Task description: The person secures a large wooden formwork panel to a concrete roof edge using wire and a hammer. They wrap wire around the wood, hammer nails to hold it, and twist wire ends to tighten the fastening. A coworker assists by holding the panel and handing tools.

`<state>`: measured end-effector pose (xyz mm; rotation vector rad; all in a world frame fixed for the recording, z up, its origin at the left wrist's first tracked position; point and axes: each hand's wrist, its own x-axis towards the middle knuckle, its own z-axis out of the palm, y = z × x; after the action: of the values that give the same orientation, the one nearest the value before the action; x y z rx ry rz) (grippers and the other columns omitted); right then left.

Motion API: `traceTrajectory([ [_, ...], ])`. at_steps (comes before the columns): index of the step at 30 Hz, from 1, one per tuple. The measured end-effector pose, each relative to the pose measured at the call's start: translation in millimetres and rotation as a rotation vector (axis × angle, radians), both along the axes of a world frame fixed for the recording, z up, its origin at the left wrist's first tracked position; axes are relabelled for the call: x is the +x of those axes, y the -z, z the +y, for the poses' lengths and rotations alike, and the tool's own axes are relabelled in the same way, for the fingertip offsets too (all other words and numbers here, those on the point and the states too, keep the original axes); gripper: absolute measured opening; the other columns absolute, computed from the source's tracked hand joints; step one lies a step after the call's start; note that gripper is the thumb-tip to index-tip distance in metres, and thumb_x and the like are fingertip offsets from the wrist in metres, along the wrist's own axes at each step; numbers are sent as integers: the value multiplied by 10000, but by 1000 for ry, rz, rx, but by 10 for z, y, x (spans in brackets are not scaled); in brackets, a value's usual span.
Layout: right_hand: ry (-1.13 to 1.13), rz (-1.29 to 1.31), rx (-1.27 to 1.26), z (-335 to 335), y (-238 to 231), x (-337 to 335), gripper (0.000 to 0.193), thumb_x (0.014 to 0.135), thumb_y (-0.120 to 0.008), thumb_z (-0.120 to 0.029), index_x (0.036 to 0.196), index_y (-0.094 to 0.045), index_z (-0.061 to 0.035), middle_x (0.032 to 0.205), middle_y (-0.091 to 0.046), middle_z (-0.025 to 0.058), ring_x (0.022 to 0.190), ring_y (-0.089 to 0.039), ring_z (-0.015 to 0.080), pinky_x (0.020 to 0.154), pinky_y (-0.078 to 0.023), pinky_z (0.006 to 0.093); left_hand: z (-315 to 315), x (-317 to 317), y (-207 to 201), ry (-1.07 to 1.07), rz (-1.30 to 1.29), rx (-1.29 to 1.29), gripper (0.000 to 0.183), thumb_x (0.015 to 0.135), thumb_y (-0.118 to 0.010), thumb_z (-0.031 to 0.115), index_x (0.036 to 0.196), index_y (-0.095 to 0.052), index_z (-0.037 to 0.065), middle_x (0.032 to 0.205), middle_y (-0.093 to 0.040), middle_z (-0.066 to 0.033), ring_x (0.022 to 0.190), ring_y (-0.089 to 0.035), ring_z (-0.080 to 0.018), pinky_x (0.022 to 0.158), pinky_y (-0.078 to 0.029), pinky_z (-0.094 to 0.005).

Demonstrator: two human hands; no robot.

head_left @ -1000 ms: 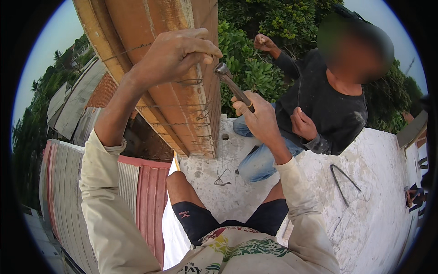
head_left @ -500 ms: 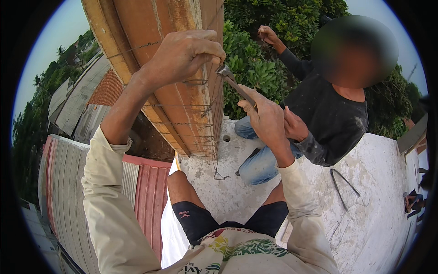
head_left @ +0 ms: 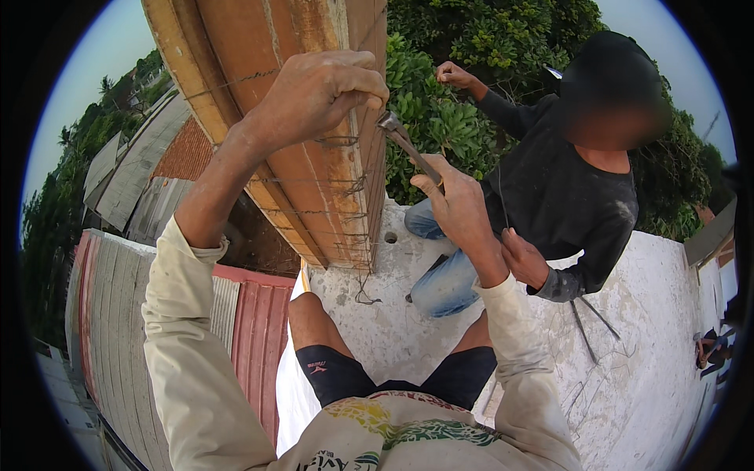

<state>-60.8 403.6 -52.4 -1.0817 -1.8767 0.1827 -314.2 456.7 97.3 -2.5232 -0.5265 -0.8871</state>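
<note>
A tall wooden formwork column stands before me, with thin wires wrapped around it in several rows. My left hand is at its upper right edge, fingers curled in a pinch; whatever lies between the fingertips is hidden. In my right hand is a pair of metal pincers, gripped by the handles. The pincers' head points up and left, just below my left fingertips, close to the column's edge.
A co-worker in a black top crouches at the right, holding a thin wire. Bent rods lie on the pale concrete slab. A drop to lower roofs is at left; leafy trees stand behind.
My hands and the pincers stay almost in place. The co-worker's head has turned, and their lower hand has moved right and down; a thin wire now shows from it.
</note>
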Motion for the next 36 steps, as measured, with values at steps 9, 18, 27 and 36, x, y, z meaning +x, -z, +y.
traceTrajectory([
  [9,60,-49,-274,156,-72,-123,664,916,-742,-610,895,-594,37,604,-558,206,522,-530,381,540,-422,443,0,-10,-11,-8,5,25,50,918,-725,129,946,-721,88,806,-592,-39,753,-639,-265,647,-482,-420],
  [18,94,9,-128,309,-106,-139,309,964,-705,-281,877,-627,5,690,-613,228,591,-599,415,592,-464,481,59,-15,-57,-46,-23,-50,31,929,-683,41,937,-661,61,832,-668,-78,811,-699,-307,688,-526,-410],
  [27,33,92,-60,298,-153,-13,325,958,-697,-261,812,-560,-5,652,-574,217,585,-578,428,566,-441,488,56,-3,-68,-26,8,7,100,895,-670,-42,920,-647,51,830,-674,-64,797,-703,-293,682,-532,-411],
  [36,16,120,-212,-63,51,157,323,960,-720,-235,816,-555,4,634,-546,198,513,-516,282,539,-411,411,73,-26,-60,-20,2,-3,84,914,-698,36,994,-710,56,858,-684,-70,811,-707,-272,721,-559,-402],
])
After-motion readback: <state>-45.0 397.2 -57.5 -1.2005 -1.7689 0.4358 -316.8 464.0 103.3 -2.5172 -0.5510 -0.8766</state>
